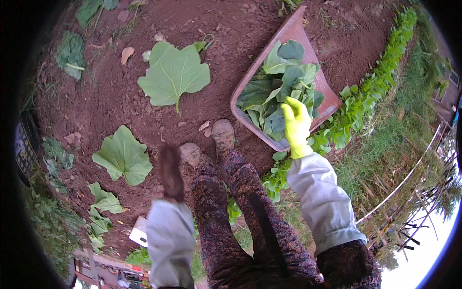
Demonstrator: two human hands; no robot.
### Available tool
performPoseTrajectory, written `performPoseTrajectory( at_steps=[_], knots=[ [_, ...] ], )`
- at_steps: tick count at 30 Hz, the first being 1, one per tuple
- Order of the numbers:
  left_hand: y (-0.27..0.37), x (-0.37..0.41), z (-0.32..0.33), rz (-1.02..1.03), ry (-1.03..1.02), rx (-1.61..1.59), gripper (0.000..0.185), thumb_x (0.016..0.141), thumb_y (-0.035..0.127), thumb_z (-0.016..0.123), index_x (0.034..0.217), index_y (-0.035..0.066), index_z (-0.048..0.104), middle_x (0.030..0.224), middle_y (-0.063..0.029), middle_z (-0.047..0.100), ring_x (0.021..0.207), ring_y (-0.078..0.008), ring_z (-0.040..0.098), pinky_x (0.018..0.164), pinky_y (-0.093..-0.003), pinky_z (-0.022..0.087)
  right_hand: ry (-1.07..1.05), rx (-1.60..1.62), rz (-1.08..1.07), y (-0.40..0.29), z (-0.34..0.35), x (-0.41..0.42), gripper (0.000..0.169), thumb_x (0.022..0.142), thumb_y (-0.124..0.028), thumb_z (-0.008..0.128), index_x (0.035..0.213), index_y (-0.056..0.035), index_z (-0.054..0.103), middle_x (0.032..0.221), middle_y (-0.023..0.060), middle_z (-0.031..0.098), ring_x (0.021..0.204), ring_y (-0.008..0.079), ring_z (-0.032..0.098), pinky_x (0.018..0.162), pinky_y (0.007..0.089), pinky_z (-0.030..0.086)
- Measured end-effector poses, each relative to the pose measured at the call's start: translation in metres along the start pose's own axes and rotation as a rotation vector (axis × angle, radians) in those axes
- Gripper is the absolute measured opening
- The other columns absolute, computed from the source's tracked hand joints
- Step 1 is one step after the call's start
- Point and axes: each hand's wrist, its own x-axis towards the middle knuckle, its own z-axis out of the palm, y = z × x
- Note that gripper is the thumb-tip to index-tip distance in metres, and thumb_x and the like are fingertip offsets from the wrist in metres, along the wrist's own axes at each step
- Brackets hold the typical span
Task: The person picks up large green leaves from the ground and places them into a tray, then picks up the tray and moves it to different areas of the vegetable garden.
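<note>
My right hand (297, 124), in a yellow glove, is over the near edge of a reddish plastic scoop-shaped container (249, 74). Its fingers are curled beside a heap of large green leaves (269, 92) in the container; whether they grip a leaf is unclear. My left hand (171, 173), in a dark brown glove, is blurred above the soil left of my legs, and its fingers cannot be made out. Nearest to it on the ground lies a broad lobed leaf (122, 155). A larger lobed leaf (175, 74) with its stalk rests farther ahead.
A row of low green plants (364, 104) runs along the right, beside feathery growth (404, 119). Crumpled leaves (104, 200) lie at lower left, near a white object (139, 231). My shoes (223, 132) stand on bare soil. A dark crate (25, 148) is at the left rim.
</note>
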Motion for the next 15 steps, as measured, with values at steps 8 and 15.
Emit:
performPoseTrajectory(
  at_steps=[8,15],
  knots=[
    [-0.116,-0.100,0.021,-0.479,-0.495,-0.457,0.052,0.097,0.036,0.041,0.138,0.005,0.035,0.135,-0.0184,0.043,0.124,-0.0294,0.043,0.106,-0.0426,0.032,0.093,-0.567,-0.677,0.017,-0.027,0.130,0.045,0.073,-0.002,0.063,0.117,-0.0083,0.056,0.117,0.0160,0.057,0.108,0.0330,0.054,0.094,0.0396,0.042],
    [-0.117,-0.106,0.026,-0.518,-0.444,-0.182,0.058,0.093,0.035,0.051,0.138,0.004,0.034,0.131,-0.0151,0.047,0.122,-0.0274,0.045,0.104,-0.0412,0.034,0.011,-0.687,-0.642,0.032,-0.086,0.080,0.012,0.072,-0.015,0.067,0.082,-0.0102,0.064,0.080,0.0099,0.063,0.075,0.0293,0.059,0.067,0.0390,0.046]
  ],
)
